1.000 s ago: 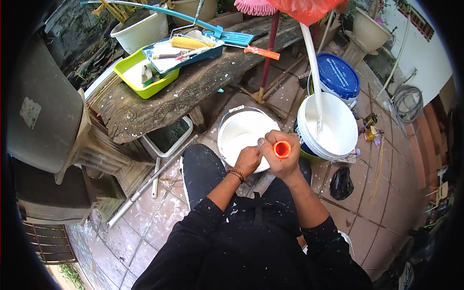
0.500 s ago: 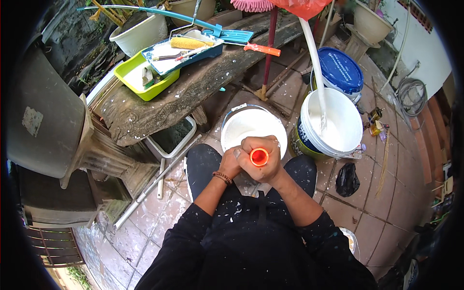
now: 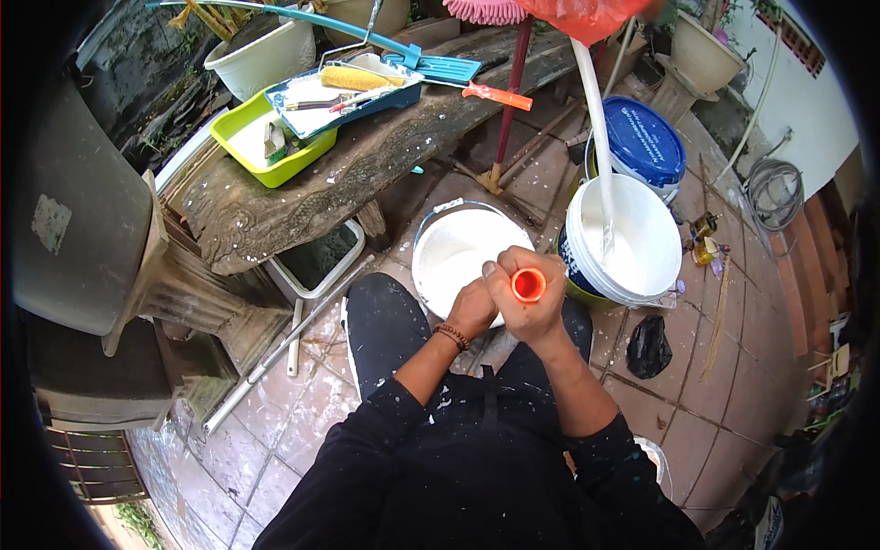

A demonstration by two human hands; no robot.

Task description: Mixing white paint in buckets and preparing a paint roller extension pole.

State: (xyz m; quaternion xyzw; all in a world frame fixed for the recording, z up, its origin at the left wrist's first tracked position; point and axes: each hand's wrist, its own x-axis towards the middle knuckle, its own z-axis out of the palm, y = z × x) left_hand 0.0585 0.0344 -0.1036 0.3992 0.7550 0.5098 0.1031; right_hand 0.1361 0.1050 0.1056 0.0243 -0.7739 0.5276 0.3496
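A white bucket [image 3: 452, 266] of white paint stands on the floor between my knees, its wire handle folded toward the far rim. My right hand [image 3: 532, 316] is wrapped around a tool's hollow orange handle [image 3: 529, 285], its round open end facing up, over the bucket's near right side. Close against it on the left, my left hand [image 3: 474, 310] is closed and seems to grip the same tool lower down. The tool's lower part is hidden under my hands.
A larger pail [image 3: 632, 291] with a white pole in it stands right of the bucket; behind it is a blue-lidded pail [image 3: 646, 137]. A wooden bench [image 3: 302, 215] carries a green tray [image 3: 275, 174] and a roller tray [image 3: 403, 94]. A black plastic bag [image 3: 649, 348] lies at right.
Both hands have shifted to the right across the bucket, the orange handle moving with them. More of the paint surface shows now. The view has shifted slightly.
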